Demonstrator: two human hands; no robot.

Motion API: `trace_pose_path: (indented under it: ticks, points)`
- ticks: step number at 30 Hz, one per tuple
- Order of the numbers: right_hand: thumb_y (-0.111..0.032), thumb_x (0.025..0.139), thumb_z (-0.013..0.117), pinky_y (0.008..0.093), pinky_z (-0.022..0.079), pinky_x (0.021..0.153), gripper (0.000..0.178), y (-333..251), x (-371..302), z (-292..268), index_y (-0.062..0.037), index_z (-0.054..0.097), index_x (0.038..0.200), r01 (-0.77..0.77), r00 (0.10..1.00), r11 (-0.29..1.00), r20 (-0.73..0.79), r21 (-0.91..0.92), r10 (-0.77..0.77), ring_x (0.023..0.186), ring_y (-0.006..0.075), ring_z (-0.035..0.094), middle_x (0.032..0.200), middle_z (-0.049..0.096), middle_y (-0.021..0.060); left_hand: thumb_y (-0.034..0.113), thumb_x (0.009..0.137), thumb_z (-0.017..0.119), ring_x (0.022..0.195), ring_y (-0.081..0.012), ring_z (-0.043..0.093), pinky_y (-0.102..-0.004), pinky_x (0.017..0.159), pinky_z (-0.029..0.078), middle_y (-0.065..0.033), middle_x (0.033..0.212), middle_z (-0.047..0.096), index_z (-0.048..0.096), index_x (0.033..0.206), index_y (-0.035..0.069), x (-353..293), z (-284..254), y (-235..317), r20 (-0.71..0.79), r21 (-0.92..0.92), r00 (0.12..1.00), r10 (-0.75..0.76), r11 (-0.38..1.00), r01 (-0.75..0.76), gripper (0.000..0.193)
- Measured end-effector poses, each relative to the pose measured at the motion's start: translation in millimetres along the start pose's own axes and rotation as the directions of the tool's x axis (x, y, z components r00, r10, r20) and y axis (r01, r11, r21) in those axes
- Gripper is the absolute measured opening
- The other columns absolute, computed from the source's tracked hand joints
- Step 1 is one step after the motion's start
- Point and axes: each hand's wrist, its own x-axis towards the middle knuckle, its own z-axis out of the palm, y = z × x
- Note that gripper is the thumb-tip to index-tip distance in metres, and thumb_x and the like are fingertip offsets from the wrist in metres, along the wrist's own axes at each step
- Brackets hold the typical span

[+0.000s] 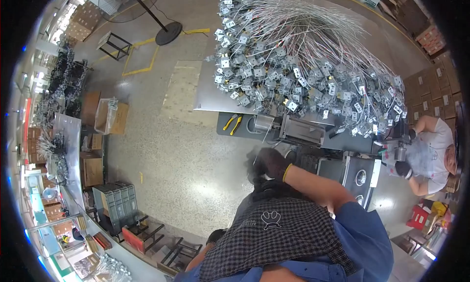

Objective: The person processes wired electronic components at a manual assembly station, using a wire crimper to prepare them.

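Observation:
My right hand [272, 164], in a dark glove, hangs in front of my apron [274, 238], just short of the metal table [209, 100]. Its fingers are smeared and merge with dark shapes below, so I cannot make out whether they hold anything. Low at my left side, the dark-gloved left hand [215, 236] shows only in part; the apron hides its fingers. Closest to the right hand are a metal cylinder [263, 123] and an open metal trough [302, 130]. Yellow-and-black pliers [236, 125] lie left of the cylinder on a dark shelf.
A large heap of small metal housings [274, 76] with pale wires [318, 27] covers the table. Right, a gloved co-worker [431, 154] holds a metal part beside a steel unit [360, 176]. Behind left stand a fan base [169, 33], a stool [114, 45] and grey bins [115, 203].

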Motion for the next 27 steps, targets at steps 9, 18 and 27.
trace_pose_path:
  ticks: [9, 18, 27]
  points:
    - [-0.042, 0.105, 0.051, 0.0498, 0.057, 0.071, 0.04, 25, 11, 2, -0.0075, 0.056, 0.125, -0.02, 0.994, 0.986, 0.099, -0.166, 0.037, 0.094, 0.0402, 0.071, 0.124, 0.065, 0.0167, 0.019, 0.097, 0.052, 0.104, -0.0383, 0.067, -0.049, 0.093, 0.053, -0.0189, 0.117, 0.069, 0.062, 0.125, 0.004, 83, 25, -16, -0.09, 0.054, 0.958, 0.273, 0.961, -0.269, 0.033]
    - [-0.017, 0.075, 0.074, 0.0535, 0.051, 0.095, 0.053, -58, -71, -6, -0.005, 0.059, 0.125, 0.288, 0.619, 0.358, -0.112, -0.888, -0.777, 0.125, 0.0428, 0.054, 0.123, 0.062, 0.0216, 0.01, 0.096, 0.06, 0.083, -0.0148, 0.07, -0.0308, 0.078, 0.055, -0.011, 0.095, 0.075, 0.059, 0.141, 0.006, 140, -56, 397, -0.401, 0.008, 0.735, 0.547, 0.804, -0.594, 0.045]
    - [-0.026, 0.084, 0.074, 0.0518, 0.044, 0.108, 0.071, -131, -8, 1, -0.0051, 0.047, 0.147, 0.176, 0.759, -0.263, 0.301, -0.949, -0.577, 0.132, 0.0416, 0.053, 0.143, 0.056, 0.0209, 0.019, 0.1, 0.054, 0.063, -0.0099, 0.058, -0.0258, 0.057, 0.048, -0.0061, 0.081, 0.067, 0.06, 0.137, -0.002, 147, -76, 412, -0.431, -0.361, 0.802, 0.414, 0.735, -0.574, 0.043]
